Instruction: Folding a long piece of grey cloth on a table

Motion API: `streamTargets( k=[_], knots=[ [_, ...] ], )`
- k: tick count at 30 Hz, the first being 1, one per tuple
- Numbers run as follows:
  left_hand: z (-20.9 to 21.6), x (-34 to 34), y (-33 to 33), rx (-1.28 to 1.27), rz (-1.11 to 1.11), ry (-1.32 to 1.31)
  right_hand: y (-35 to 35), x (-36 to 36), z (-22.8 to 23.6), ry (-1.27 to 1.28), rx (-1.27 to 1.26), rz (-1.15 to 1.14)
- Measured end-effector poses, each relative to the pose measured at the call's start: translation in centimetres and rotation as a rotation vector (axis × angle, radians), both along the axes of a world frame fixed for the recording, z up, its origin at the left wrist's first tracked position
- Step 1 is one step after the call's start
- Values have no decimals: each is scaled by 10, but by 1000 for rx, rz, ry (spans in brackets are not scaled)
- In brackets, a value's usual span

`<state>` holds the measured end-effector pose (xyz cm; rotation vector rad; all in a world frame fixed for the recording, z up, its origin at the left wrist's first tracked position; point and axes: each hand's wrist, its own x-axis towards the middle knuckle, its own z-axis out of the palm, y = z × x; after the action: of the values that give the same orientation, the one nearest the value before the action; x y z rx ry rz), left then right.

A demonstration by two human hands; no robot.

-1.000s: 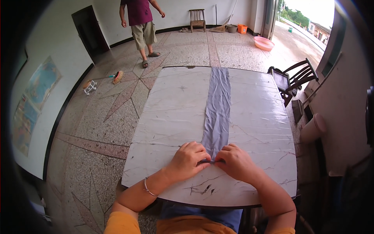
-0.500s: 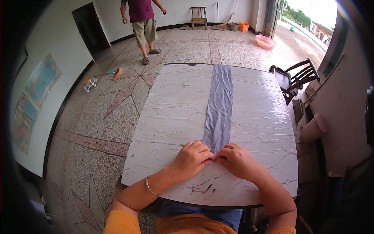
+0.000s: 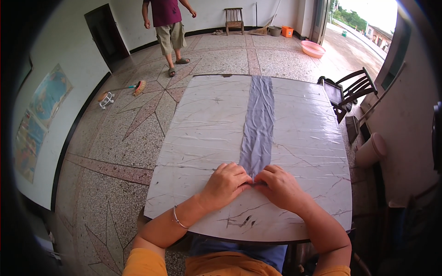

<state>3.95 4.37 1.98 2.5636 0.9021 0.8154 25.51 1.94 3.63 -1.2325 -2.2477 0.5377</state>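
Observation:
A long strip of grey-purple cloth (image 3: 259,122) lies wrinkled down the middle of the white table (image 3: 193,138), from its far edge to my hands. My left hand (image 3: 225,183) pinches the left side of the strip's near end. On the right side, my right hand (image 3: 275,185) grips the same end, fingers bent and nearly touching the left ones. Between the fingertips the cloth is bunched narrow, and my fingers partly hide that end.
A person (image 3: 166,27) stands on the floor beyond the table's far left corner. Dark wooden chair (image 3: 345,92) close by the right edge; pink basin (image 3: 313,48) near the doorway. A brush (image 3: 138,87) lies on the floor to the left.
Both hands have shifted slightly away from me along the table, with the cloth's near end still between the fingers. The far part of the strip lies as before.

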Motion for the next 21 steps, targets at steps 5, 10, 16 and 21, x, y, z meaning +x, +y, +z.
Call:
streamTargets(
  k=[5, 10, 16, 21],
  knots=[
    [-2, -1, 2, -72, -58, -32, 0, 2, 2, -39, -19, 56],
    [1, 3, 1, -10, -44, -68, -1, 1, -5, -27, -22, 17],
    [3, -3, -2, 48, -35, 0, -4, -2, 2, -12, -95, -69],
    [3, -4, 1, -31, -55, -22, -4, 1, 2, -77, -13, -23]
  ],
)
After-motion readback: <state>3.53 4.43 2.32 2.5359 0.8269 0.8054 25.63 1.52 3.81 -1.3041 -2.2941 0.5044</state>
